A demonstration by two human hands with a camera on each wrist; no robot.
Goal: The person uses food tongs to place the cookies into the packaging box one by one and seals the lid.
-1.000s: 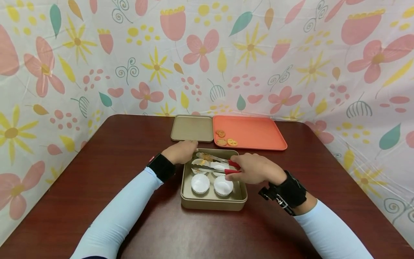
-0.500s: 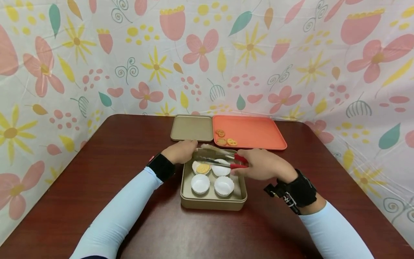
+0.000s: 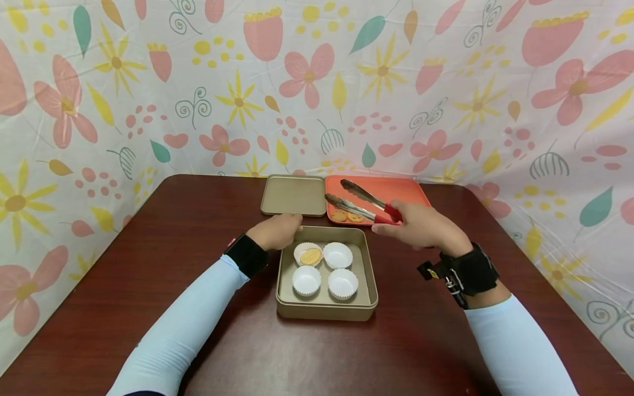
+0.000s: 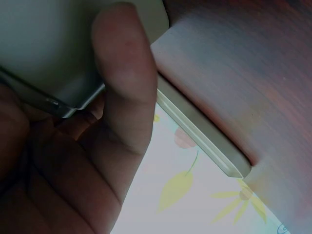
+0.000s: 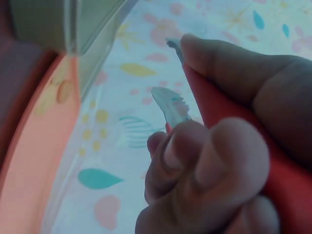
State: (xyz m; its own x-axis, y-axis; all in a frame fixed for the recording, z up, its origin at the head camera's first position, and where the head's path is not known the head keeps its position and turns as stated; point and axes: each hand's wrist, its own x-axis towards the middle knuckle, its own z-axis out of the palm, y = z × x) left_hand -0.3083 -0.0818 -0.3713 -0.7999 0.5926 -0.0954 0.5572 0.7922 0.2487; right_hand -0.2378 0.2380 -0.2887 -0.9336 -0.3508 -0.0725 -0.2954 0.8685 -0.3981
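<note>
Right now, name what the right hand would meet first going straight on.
Probably the tan lid or tray, just beyond the tongs; their height is unclear, so they may pass above it.

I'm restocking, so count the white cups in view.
4, all inside the tin: far-left cup holding a yellow biscuit, far-right cup, near-left cup, near-right cup. None appears hidden.

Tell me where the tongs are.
In the head view, the tongs are just right of centre, held in the right hand, seen against the orange tray.
</note>
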